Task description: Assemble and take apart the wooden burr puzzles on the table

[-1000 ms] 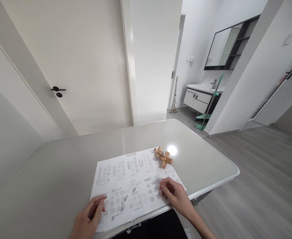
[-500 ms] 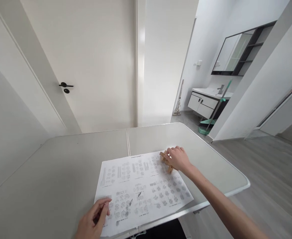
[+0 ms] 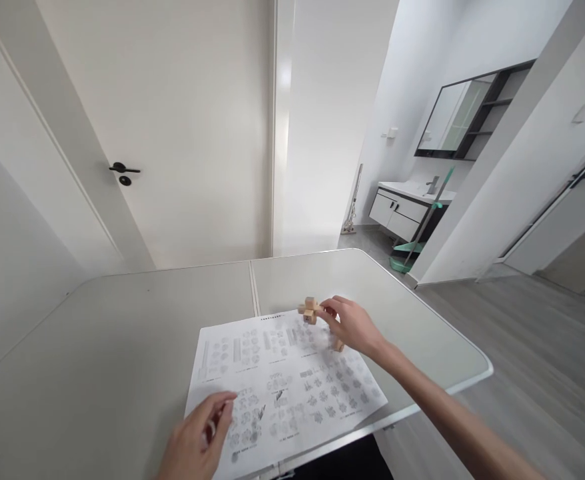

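Note:
My right hand [image 3: 350,323] is above the upper right part of a printed sheet [image 3: 267,367]. Its thumb and fingertips pinch a cluster of interlocking wooden puzzle pieces [image 3: 310,311], which juts out to the left of the fingers. Another light wooden piece [image 3: 339,345] shows just beneath the hand, partly hidden by it. Over the sheet's lower left corner, my left hand [image 3: 197,430] is loosely curved, thumb and index finger close together with a gap behind the tips. I see nothing held in it.
The sheet, printed with rows of small grey diagrams, lies on a pale folding table [image 3: 122,333] with a centre seam. Behind the table is a closed door [image 3: 197,133]. A washbasin cabinet [image 3: 397,210], a mop [image 3: 352,200] and a green dustpan [image 3: 401,265] stand beyond, at the right.
My right hand has turned and moved slightly, and the wooden cluster now sticks out further left, apart from the piece below. My left hand has shifted a little right. The view has shifted slightly.

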`<state>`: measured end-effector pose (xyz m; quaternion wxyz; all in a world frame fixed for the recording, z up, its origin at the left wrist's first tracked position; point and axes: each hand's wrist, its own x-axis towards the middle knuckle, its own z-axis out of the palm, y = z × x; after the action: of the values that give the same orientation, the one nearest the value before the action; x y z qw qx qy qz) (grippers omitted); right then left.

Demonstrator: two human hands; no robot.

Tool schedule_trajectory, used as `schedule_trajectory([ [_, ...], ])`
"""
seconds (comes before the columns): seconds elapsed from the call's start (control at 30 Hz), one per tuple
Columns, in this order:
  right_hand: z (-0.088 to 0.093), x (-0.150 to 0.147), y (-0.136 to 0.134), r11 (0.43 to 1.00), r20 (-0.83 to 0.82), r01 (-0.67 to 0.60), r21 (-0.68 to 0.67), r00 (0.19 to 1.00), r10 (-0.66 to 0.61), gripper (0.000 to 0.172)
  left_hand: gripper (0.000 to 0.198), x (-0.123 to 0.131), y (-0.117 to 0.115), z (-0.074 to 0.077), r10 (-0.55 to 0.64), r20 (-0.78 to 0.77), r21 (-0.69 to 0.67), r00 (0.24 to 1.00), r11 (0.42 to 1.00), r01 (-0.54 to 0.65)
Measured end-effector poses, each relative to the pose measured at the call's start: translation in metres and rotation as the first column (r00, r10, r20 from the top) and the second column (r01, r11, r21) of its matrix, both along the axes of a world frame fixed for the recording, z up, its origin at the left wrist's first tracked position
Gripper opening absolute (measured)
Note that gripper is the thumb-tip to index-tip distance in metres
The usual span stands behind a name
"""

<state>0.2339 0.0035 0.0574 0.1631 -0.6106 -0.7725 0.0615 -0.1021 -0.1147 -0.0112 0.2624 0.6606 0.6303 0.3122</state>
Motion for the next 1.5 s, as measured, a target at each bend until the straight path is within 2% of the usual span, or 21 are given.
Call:
schedule_trajectory([
  [0.07,0.011,-0.008,-0.023,0.997,-0.089,-0.071,0.017,0.993,0.072,0.035,0.043,0.024,0.015,0.023,-0.093,0.049,-0.005,0.994,0.996,0.094],
  [0.13,0.021,-0.015,-0.044,0.986,-0.337,-0.158,0.061,0.926,0.169,0.034,0.054,0.051,0.032,0.048,-0.189,0.153,0.001,0.97,0.982,0.191],
  [0.2,0.026,-0.02,-0.06,0.978,-0.474,-0.194,0.07,0.856,0.204,0.034,0.062,0.077,0.048,0.069,-0.297,0.282,-0.002,0.912,0.951,0.31],
  [0.27,0.027,-0.022,-0.07,0.98,-0.576,-0.194,0.049,0.796,0.186,0.034,0.057,0.097,0.059,0.082,-0.382,0.4,0.007,0.833,0.91,0.414],
  [0.37,0.024,-0.02,-0.078,0.978,-0.718,-0.205,-0.035,0.686,0.118,0.035,0.048,0.113,0.066,0.087,-0.401,0.486,0.029,0.776,0.895,0.444],
  [0.43,0.02,-0.014,-0.079,0.947,-0.796,-0.301,-0.113,0.598,0.095,0.035,0.049,0.116,0.068,0.086,-0.403,0.497,0.017,0.769,0.89,0.455],
  [0.57,0.013,0.001,-0.075,0.782,-0.886,-0.584,-0.218,0.454,0.092,0.038,0.053,0.112,0.074,0.089,-0.512,0.418,-0.028,0.75,0.818,0.574],
  [0.63,0.01,0.006,-0.071,0.711,-0.899,-0.656,-0.256,0.432,0.075,0.036,0.055,0.111,0.077,0.093,-0.565,0.365,-0.036,0.74,0.786,0.618],
  [0.7,0.006,0.007,-0.068,0.681,-0.895,-0.672,-0.291,0.443,0.055,0.036,0.056,0.11,0.078,0.096,-0.604,0.339,-0.026,0.721,0.76,0.649],
  [0.77,0.002,0.005,-0.067,0.69,-0.887,-0.655,-0.308,0.46,0.042,0.036,0.056,0.11,0.077,0.097,-0.63,0.334,-0.004,0.701,0.743,0.67],
  [0.83,-0.003,0.0,-0.068,0.735,-0.884,-0.611,-0.293,0.467,0.036,0.034,0.057,0.109,0.075,0.095,-0.629,0.32,0.023,0.709,0.753,0.658],
  [0.97,-0.016,-0.011,-0.071,0.864,-0.902,-0.462,-0.199,0.431,0.022,0.027,0.054,0.106,0.068,0.091,-0.552,0.25,0.058,0.796,0.829,0.557],
  [1.03,-0.024,-0.015,-0.072,0.905,-0.918,-0.392,-0.162,0.396,0.007,0.025,0.052,0.107,0.066,0.09,-0.5,0.217,0.082,0.838,0.865,0.495],
  [1.13,-0.036,-0.02,-0.073,0.922,-0.944,-0.363,-0.137,0.329,-0.01,0.025,0.049,0.109,0.063,0.09,-0.459,0.18,0.106,0.87,0.888,0.446],
  [1.23,-0.042,-0.026,-0.077,0.906,-0.965,-0.409,-0.113,0.26,-0.003,0.025,0.047,0.111,0.061,0.09,-0.45,0.142,0.101,0.882,0.893,0.44],
  [1.3,-0.043,-0.03,-0.08,0.905,-0.969,-0.415,-0.094,0.247,0.013,0.023,0.048,0.111,0.06,0.089,-0.429,0.102,0.083,0.897,0.903,0.422],
  [1.4,-0.044,-0.032,-0.083,0.916,-0.948,-0.393,-0.079,0.313,0.052,0.019,0.048,0.109,0.061,0.088,-0.397,0.043,0.04,0.917,0.917,0.396],
  [1.5,-0.045,-0.029,-0.083,0.929,-0.859,-0.365,-0.067,0.495,0.132,0.011,0.048,0.105,0.065,0.087,-0.407,0.01,-0.014,0.913,0.913,0.407],
])
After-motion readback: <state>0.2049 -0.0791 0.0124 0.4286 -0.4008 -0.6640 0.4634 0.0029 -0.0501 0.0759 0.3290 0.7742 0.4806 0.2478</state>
